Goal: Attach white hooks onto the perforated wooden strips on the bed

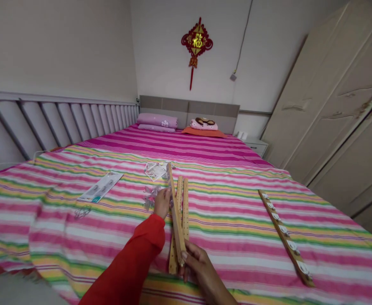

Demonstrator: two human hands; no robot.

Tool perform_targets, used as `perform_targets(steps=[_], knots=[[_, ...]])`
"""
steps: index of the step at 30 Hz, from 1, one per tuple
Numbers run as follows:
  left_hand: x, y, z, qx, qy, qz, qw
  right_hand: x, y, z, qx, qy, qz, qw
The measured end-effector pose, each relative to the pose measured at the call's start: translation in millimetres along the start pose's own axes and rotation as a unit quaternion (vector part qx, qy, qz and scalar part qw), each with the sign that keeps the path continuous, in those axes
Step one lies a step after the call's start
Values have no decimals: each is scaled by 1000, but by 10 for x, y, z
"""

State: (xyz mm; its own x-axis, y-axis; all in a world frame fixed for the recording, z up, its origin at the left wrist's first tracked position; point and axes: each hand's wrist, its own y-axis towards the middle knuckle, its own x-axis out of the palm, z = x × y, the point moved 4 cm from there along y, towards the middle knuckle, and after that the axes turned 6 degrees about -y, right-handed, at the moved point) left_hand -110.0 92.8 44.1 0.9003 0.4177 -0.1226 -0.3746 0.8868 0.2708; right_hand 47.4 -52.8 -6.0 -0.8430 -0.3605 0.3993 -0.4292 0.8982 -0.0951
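My left hand (162, 202), in a red sleeve, grips the middle of a long wooden strip (174, 203) that is lifted at an angle above the bed. My right hand (196, 257) pinches the near end of the same strip. Two more wooden strips with rows of holes (183, 199) lie flat side by side on the striped bedsheet (236, 220), just under and right of the lifted one. Small clear plastic bags (155, 170) lie beyond my left hand, and another crumpled one (150, 195) sits right beside it.
A wooden strip with white hooks (285, 237) lies to the right. A printed card (100, 187) and a dark wire piece (82, 212) lie to the left. Pillows (158, 121) sit at the headboard, a grey rail (62, 120) runs along the left, a wardrobe (341, 114) stands right.
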Motion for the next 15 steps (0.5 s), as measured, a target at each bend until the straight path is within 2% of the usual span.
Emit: perform_targets(steps=[3,8,15], knots=[[-1,11,-42,-4,9,-19,1000,-40,-51,2,4,8,-1,1000],[-78,77,-13,14,43,0,999,-63,-113,-5,14,38,6,999],[-224,264,84,22,76,28,996,-140,-239,-39,12,-18,1,1000]])
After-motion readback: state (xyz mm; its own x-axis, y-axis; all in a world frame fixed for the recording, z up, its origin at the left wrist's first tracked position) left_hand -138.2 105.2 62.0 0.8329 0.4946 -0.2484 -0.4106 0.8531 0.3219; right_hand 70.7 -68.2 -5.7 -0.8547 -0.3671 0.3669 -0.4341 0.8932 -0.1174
